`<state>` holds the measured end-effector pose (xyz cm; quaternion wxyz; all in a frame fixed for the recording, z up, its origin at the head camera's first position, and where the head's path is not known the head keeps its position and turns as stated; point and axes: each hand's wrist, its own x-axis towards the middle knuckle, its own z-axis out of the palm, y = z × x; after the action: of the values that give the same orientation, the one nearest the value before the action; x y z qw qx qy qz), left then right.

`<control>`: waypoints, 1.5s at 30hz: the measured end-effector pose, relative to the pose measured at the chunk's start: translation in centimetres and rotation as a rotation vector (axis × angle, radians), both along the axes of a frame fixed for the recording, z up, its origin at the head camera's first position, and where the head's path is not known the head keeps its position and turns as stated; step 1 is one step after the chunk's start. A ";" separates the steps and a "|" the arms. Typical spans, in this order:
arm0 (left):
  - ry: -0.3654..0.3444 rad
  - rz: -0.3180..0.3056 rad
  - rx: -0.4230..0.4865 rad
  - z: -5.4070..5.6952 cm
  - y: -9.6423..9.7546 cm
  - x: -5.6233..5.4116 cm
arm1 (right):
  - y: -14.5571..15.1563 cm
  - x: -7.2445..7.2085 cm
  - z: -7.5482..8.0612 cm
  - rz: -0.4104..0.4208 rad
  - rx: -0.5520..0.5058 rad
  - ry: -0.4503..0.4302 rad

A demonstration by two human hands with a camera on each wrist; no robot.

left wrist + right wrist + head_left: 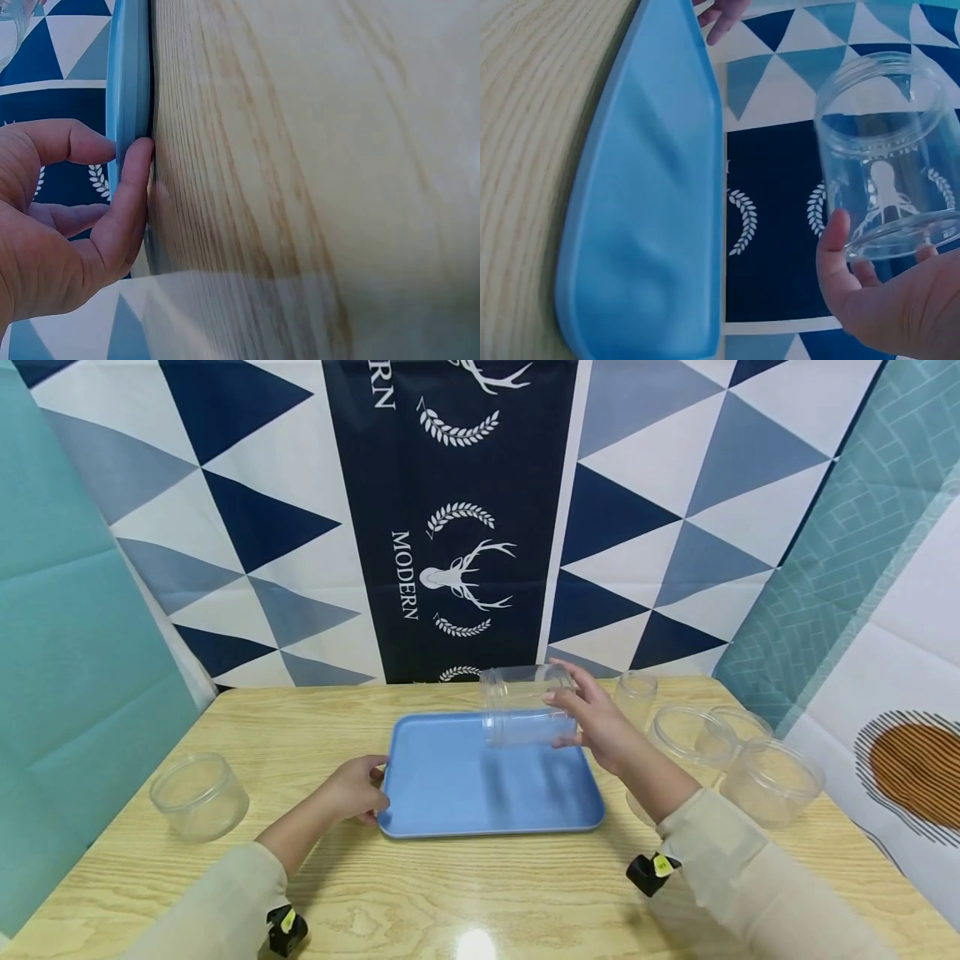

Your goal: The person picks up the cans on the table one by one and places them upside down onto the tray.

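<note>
A blue rectangular tray [480, 793] lies on the wooden table. My left hand [358, 789] grips its left edge, and in the left wrist view the fingers [133, 176] lie against the tray's rim [131, 67]. Above the tray's back right part, my right hand [600, 718] holds a clear plastic jar [521, 706] by its base end. In the head view the jar lies sideways in the air, with its open mouth to the left. The right wrist view shows the same lidless jar [885, 142] with thumb and fingers around its base.
On the right of the table stand several clear containers: a narrow jar [636, 693], a taller jar [686, 747] and a low wide one [772, 785] among them. Another low clear container [199, 797] stands at the left. A patterned cloth [465, 527] hangs behind the table.
</note>
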<state>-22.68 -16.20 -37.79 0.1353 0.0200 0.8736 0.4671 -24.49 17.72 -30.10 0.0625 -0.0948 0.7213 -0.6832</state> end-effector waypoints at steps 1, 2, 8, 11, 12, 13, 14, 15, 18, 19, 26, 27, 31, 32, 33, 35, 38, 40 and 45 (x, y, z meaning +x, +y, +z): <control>0.000 0.001 0.000 0.0 0.0 0.0 | 0.0 -0.1 0.1 -0.011 0.016 -0.006; 0.000 0.001 -0.001 0.0 0.0 0.0 | -0.1 -0.1 0.3 -0.022 0.034 -0.012; -0.005 -0.002 0.007 -0.2 0.2 -0.2 | -0.5 -0.6 1.3 -0.074 0.146 -0.050; 0.000 -0.002 0.009 -0.4 0.2 -0.2 | -0.7 -1.0 1.8 -0.092 0.219 -0.061; 0.000 0.000 0.010 -0.4 0.2 -0.2 | -0.7 -1.1 1.9 -0.097 0.247 -0.061; 0.000 0.001 0.010 -0.4 0.2 -0.1 | -0.8 -1.1 2.1 -0.101 0.270 -0.059; -0.001 0.001 0.014 -0.5 0.2 -0.1 | -0.8 -1.2 2.2 -0.103 0.294 -0.055; -0.004 0.003 0.019 -0.5 0.2 -0.1 | -0.8 -1.3 2.3 -0.105 0.319 -0.050; -0.015 0.007 0.035 -0.5 0.2 0.0 | -0.7 -1.5 2.6 -0.113 0.390 -0.031; -0.017 0.008 0.040 -0.5 0.2 0.1 | -0.7 -1.7 2.6 -0.115 0.410 -0.026; -0.024 0.007 0.037 -0.2 0.3 0.1 | -0.6 -2.4 3.4 -0.116 0.547 0.004; -0.025 0.007 0.035 -0.2 0.4 0.1 | -0.6 -2.5 3.4 -0.116 0.561 0.005; -0.027 0.006 0.035 -0.2 0.4 0.0 | -0.5 -2.7 3.7 -0.104 0.603 0.022; -0.028 0.006 0.035 -0.3 0.4 0.0 | -0.5 -2.8 3.7 -0.100 0.619 0.033; -0.028 0.005 0.035 -0.3 0.4 0.0 | -0.5 -2.8 3.7 -0.097 0.637 0.046; -0.028 0.004 0.036 -0.3 0.4 0.1 | -0.4 -3.0 3.7 -0.096 0.675 0.073; -0.030 0.000 0.040 -0.3 0.4 0.1 | -0.4 -3.3 3.5 -0.112 0.760 0.121; -0.031 0.000 0.044 -0.3 0.4 0.1 | -0.4 -3.5 3.3 -0.129 0.822 0.140; -0.033 0.002 0.044 -0.3 0.4 0.0 | -0.7 -4.2 3.0 -0.145 0.967 0.178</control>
<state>-22.69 -15.81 -38.10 0.1486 0.0144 0.8609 0.4864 -28.68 16.98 -27.12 -0.0100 -0.0626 0.9629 -0.2623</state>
